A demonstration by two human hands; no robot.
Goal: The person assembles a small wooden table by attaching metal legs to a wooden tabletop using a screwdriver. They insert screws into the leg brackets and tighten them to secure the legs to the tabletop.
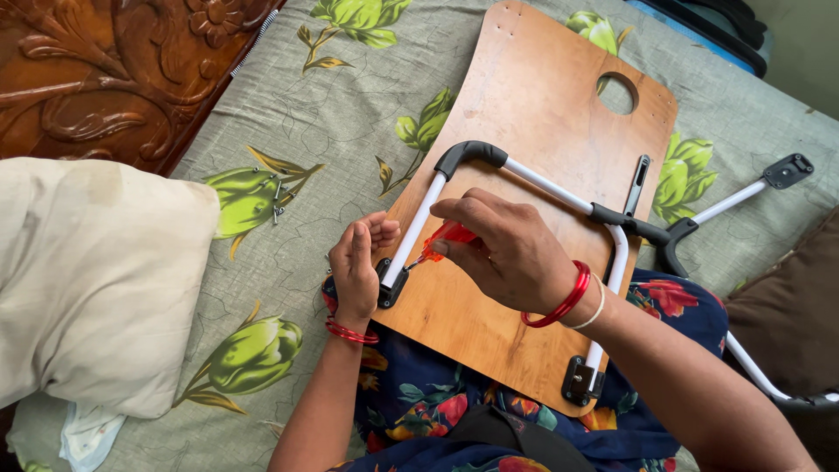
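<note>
At the frame's centre the right hand (pixel 502 253) closes its fingers around a red screwdriver (pixel 444 238), tip at the black bracket (pixel 387 284) of a white leg (pixel 516 210). The left hand (pixel 358 267) curls against that bracket at the board (pixel 533 96) edge. Loose screws (pixel 278 201) lie on the bed (pixel 288 105), left of centre.

Red bangles (pixel 559 301), dark floral dress (pixel 419 393)

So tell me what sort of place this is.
Probably a bedroom: the board lies on a floral bedsheet, with a pillow alongside and a carved wooden headboard behind.
</note>
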